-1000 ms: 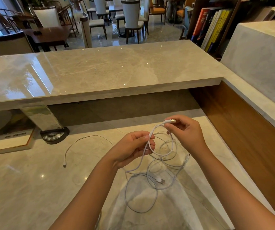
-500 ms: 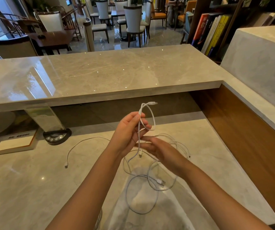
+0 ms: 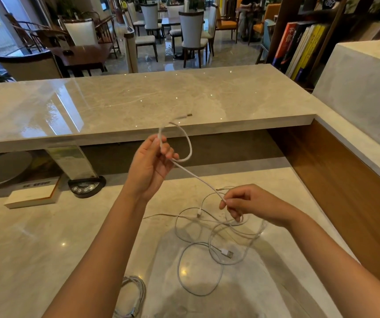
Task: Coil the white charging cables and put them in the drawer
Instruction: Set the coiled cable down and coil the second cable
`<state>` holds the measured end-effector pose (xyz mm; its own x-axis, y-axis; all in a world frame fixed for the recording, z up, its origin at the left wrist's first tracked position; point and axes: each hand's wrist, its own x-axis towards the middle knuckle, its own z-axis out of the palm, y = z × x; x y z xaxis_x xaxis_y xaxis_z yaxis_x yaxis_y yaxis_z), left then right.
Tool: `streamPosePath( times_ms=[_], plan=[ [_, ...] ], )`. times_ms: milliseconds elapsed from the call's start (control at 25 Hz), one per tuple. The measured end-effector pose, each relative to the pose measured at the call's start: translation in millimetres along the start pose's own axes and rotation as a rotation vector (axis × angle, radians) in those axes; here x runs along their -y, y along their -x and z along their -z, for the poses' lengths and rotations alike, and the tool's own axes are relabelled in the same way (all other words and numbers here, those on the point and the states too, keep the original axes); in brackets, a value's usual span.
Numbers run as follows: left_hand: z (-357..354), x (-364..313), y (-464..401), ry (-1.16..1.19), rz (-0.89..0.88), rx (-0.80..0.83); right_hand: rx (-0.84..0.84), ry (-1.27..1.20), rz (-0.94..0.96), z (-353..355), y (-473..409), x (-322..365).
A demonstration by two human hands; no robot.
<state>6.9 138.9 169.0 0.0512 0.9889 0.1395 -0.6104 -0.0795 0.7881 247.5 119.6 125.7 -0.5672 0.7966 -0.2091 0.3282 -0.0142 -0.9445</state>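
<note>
Location: reception counter in a café or lounge-type public space. Indicators: two-level polished marble tabletop (image 3: 138, 104); dining chairs (image 3: 192, 31) grouped around wooden tables (image 3: 81, 56) on a glossy floor; bookshelf with upright books (image 3: 299, 49) at right; call-button device (image 3: 85, 185) on the lower level.

coiled cable (image 3: 132, 294) under left forearm

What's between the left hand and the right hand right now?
In the head view, a taut stretch of white cable runs from the left hand down to the right hand; nothing else lies between.
</note>
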Motion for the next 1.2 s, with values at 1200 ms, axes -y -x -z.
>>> streamPosePath(
  times_ms=[1200],
  plan=[
    [2.9,40.1,22.7,-0.155,0.303,-0.103,-0.501,0.637,0.442,-51.5,-24.8,51.2]
  ],
)
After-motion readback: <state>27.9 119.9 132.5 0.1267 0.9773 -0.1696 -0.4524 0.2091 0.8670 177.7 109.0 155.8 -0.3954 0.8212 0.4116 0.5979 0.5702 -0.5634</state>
